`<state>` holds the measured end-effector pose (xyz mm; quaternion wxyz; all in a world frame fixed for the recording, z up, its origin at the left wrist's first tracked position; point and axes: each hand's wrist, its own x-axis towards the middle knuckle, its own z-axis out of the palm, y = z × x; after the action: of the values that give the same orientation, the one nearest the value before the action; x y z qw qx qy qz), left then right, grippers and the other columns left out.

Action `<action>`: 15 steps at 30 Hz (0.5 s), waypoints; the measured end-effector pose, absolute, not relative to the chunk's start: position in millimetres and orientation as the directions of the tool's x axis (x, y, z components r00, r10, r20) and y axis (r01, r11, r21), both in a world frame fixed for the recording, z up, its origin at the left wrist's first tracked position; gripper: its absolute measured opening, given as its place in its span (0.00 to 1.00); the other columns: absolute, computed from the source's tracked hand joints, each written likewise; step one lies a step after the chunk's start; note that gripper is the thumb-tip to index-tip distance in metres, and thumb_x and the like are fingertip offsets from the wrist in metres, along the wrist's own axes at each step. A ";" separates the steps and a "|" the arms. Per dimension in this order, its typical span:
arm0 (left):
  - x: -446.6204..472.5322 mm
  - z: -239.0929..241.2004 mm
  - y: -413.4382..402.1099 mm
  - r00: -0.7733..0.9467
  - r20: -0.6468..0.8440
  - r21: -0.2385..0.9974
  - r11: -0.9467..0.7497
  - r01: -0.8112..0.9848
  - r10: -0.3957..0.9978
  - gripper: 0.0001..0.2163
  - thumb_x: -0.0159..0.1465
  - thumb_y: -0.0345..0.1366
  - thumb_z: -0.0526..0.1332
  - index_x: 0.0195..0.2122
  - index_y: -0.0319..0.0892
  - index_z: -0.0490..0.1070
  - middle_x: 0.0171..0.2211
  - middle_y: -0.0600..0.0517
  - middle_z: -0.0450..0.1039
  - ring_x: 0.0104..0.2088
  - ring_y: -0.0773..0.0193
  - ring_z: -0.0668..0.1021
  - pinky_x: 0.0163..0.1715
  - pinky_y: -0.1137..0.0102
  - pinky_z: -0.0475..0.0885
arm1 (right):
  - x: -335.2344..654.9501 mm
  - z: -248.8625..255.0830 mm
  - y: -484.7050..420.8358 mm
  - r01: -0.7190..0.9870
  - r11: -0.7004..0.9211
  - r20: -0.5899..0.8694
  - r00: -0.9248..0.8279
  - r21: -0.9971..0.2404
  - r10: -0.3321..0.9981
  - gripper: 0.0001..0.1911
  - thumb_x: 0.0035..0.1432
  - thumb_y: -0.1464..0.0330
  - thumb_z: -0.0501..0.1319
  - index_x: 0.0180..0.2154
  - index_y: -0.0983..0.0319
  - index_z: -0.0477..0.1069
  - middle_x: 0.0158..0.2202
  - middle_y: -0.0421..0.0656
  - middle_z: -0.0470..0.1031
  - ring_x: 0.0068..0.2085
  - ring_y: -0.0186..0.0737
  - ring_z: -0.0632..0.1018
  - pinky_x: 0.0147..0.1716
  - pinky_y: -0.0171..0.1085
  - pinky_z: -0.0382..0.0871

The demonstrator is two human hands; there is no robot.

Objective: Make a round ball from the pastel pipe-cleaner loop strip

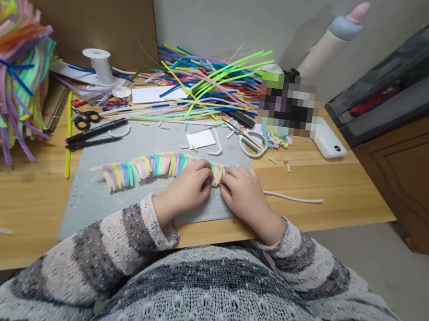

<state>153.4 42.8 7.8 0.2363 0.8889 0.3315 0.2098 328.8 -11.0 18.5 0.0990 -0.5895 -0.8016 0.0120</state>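
Note:
A row of short pastel pipe-cleaner loops (146, 168) strung on a white strip lies across the grey cutting mat (86, 201). My left hand (186, 184) and my right hand (243, 189) meet at the row's right end, fingers curled and pinching the last loops. The white strip's free end (292, 197) trails to the right over the wooden table (19, 203).
A heap of coloured pipe cleaners (212, 84) lies at the back. White-handled scissors (249, 140), black scissors (85, 118), black pens (97, 132), a white spool (99, 64) and a white phone-like box (329, 144) lie around. A big finished fringe bundle (9, 65) hangs at left.

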 end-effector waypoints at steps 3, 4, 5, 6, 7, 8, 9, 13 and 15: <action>155.0 6.3 42.1 0.666 0.229 0.576 -0.650 0.496 0.710 0.06 0.58 0.23 0.57 0.33 0.39 0.70 0.40 0.45 0.71 0.44 0.56 0.73 0.47 0.61 0.71 | 326.6 20.5 -10.7 0.947 0.311 0.139 -0.299 -0.075 0.944 0.05 0.61 0.71 0.59 0.34 0.63 0.74 0.37 0.47 0.75 0.41 0.46 0.71 0.39 0.43 0.52; 155.3 5.7 41.9 0.662 0.232 0.578 -0.649 0.495 0.712 0.06 0.58 0.23 0.57 0.33 0.39 0.71 0.40 0.45 0.71 0.44 0.56 0.73 0.47 0.61 0.71 | 326.0 21.1 -10.5 0.948 0.311 0.135 -0.300 -0.068 0.944 0.05 0.61 0.71 0.59 0.33 0.63 0.74 0.37 0.47 0.75 0.41 0.46 0.71 0.39 0.43 0.52; 155.4 5.2 41.8 0.662 0.236 0.579 -0.650 0.492 0.711 0.06 0.58 0.23 0.57 0.33 0.39 0.71 0.40 0.45 0.71 0.44 0.56 0.73 0.47 0.61 0.71 | 325.5 21.5 -10.1 0.948 0.310 0.131 -0.299 -0.068 0.945 0.05 0.61 0.71 0.59 0.33 0.63 0.74 0.37 0.46 0.75 0.41 0.46 0.71 0.39 0.43 0.52; 155.4 4.6 41.8 0.665 0.240 0.580 -0.654 0.486 0.707 0.06 0.58 0.23 0.58 0.33 0.39 0.71 0.40 0.45 0.71 0.44 0.56 0.73 0.46 0.61 0.71 | 324.9 21.6 -9.7 0.948 0.310 0.128 -0.299 -0.075 0.946 0.05 0.61 0.71 0.59 0.33 0.63 0.74 0.37 0.46 0.75 0.41 0.46 0.71 0.39 0.43 0.52; 155.3 4.0 41.9 0.668 0.245 0.582 -0.658 0.479 0.703 0.06 0.58 0.24 0.58 0.33 0.39 0.71 0.40 0.46 0.71 0.43 0.56 0.73 0.46 0.61 0.71 | 324.5 21.3 -9.3 0.946 0.311 0.126 -0.299 -0.091 0.946 0.06 0.61 0.72 0.59 0.33 0.63 0.73 0.37 0.46 0.75 0.41 0.46 0.72 0.39 0.43 0.53; 155.3 3.3 42.1 0.669 0.252 0.583 -0.661 0.472 0.699 0.05 0.58 0.24 0.58 0.33 0.39 0.71 0.39 0.46 0.71 0.43 0.57 0.73 0.46 0.62 0.71 | 324.1 20.5 -9.0 0.943 0.312 0.126 -0.297 -0.117 0.946 0.06 0.61 0.72 0.59 0.32 0.63 0.73 0.37 0.46 0.75 0.42 0.46 0.72 0.39 0.43 0.53; 155.2 2.6 42.3 0.668 0.258 0.585 -0.663 0.467 0.698 0.05 0.59 0.24 0.59 0.33 0.39 0.71 0.39 0.46 0.71 0.43 0.57 0.73 0.45 0.62 0.71 | 324.1 19.3 -8.7 0.938 0.310 0.127 -0.292 -0.153 0.948 0.06 0.62 0.72 0.59 0.32 0.62 0.73 0.37 0.46 0.75 0.42 0.46 0.72 0.39 0.43 0.54; 155.9 -0.3 42.5 0.646 0.272 0.586 -0.656 0.477 0.713 0.04 0.59 0.25 0.59 0.33 0.39 0.71 0.39 0.47 0.71 0.42 0.57 0.73 0.45 0.62 0.71 | 327.7 12.4 -8.2 0.886 0.294 0.143 -0.260 -0.358 0.955 0.04 0.61 0.72 0.60 0.33 0.62 0.73 0.37 0.45 0.75 0.43 0.46 0.73 0.42 0.42 0.59; 157.0 -1.5 41.9 0.634 0.267 0.587 -0.644 0.491 0.726 0.04 0.59 0.25 0.59 0.32 0.39 0.71 0.38 0.47 0.71 0.41 0.58 0.73 0.44 0.62 0.71 | 331.7 9.1 -8.5 0.831 0.304 0.154 -0.262 -0.466 0.953 0.03 0.59 0.74 0.61 0.33 0.62 0.73 0.38 0.45 0.74 0.42 0.45 0.73 0.43 0.42 0.62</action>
<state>157.0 41.9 -1.5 0.2371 0.8721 0.3490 0.2478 331.7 -8.5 9.1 0.2066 -0.5712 -0.7806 0.1474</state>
